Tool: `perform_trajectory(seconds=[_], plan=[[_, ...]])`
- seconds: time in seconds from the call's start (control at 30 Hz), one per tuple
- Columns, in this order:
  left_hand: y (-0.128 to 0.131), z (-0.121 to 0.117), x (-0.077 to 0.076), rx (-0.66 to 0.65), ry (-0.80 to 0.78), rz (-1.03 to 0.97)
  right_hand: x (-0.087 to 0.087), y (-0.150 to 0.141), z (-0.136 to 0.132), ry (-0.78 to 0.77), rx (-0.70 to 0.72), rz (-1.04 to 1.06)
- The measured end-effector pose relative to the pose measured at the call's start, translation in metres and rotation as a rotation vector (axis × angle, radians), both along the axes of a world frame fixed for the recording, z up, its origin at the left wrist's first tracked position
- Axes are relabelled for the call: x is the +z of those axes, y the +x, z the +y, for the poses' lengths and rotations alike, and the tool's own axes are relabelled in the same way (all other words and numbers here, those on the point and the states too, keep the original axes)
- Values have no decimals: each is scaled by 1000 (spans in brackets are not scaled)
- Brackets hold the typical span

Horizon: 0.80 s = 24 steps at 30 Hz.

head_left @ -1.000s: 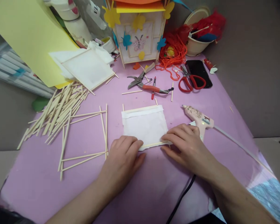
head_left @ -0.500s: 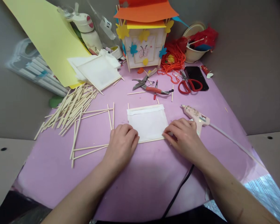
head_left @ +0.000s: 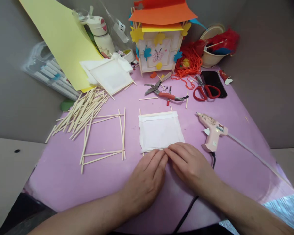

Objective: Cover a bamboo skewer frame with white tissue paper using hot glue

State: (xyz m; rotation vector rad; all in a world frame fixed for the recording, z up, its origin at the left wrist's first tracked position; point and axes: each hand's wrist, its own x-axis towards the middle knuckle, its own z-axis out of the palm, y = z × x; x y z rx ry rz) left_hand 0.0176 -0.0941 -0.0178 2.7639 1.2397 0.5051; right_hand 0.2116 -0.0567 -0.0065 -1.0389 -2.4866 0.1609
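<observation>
Head view: white-covered stick frame [head_left: 160, 131] at center of frame, flat on the pink table [head_left: 63, 182]. Left hand [head_left: 149, 178] and right hand [head_left: 191, 166] meet at its near edge, fingertips bunched and pressing there; can't tell if either pinches it. Bare stick frame [head_left: 123, 133] left of center, stick pile [head_left: 85, 112] beyond it toward upper left. Glue gun [head_left: 213, 130] right of center, lying on its side. Pruning shears [head_left: 161, 91] upper center, red-handled scissors [head_left: 205, 89] upper right, overlapping the phone [head_left: 214, 84].

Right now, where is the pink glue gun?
In the head view, the glue gun lies on the right side of the purple tabletop, beyond and to the right of the right hand, and nearer the wearer than the red-handled scissors.
</observation>
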Motion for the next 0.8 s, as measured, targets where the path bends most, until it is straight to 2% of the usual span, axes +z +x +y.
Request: perform_trajectory(seconds=[0.2, 0.8], plan=[[1, 8, 0, 63, 40, 52, -3, -1, 3, -44, -24, -33], [7, 19, 3, 166, -88, 35, -5, -9, 5, -144, -88, -20]])
